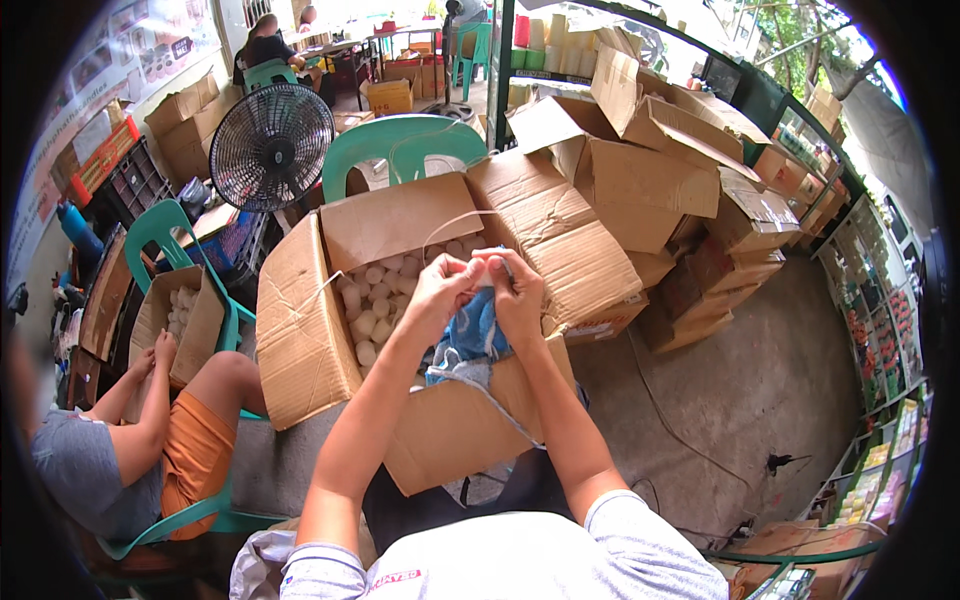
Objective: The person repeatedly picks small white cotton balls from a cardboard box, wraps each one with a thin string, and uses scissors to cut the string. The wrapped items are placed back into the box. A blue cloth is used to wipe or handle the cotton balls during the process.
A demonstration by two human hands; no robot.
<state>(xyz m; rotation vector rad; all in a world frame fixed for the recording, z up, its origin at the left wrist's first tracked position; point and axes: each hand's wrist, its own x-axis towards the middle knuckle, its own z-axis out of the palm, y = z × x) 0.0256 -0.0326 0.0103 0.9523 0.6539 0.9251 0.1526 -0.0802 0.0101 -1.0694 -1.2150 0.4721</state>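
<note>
My left hand (445, 287) and my right hand (518, 295) meet above an open cardboard box (455, 440), fingertips pinched close together. A small whitish piece (486, 280) shows between them, mostly covered by the fingers. Blue cloth (472, 328) hangs just below, and my right fingers are closed on its upper part. A grey-blue cloth edge with a cord (490, 395) drapes over the box's near side. Many small, rounded white pieces (375, 300), like short candles, fill the box.
At left, a seated person (120, 450) handles similar pieces in a smaller box (205, 335). A black fan (272, 148) and a green chair (400, 140) stand beyond my box. Stacked cartons (650, 190) rise at right. A cable (665, 410) crosses the floor.
</note>
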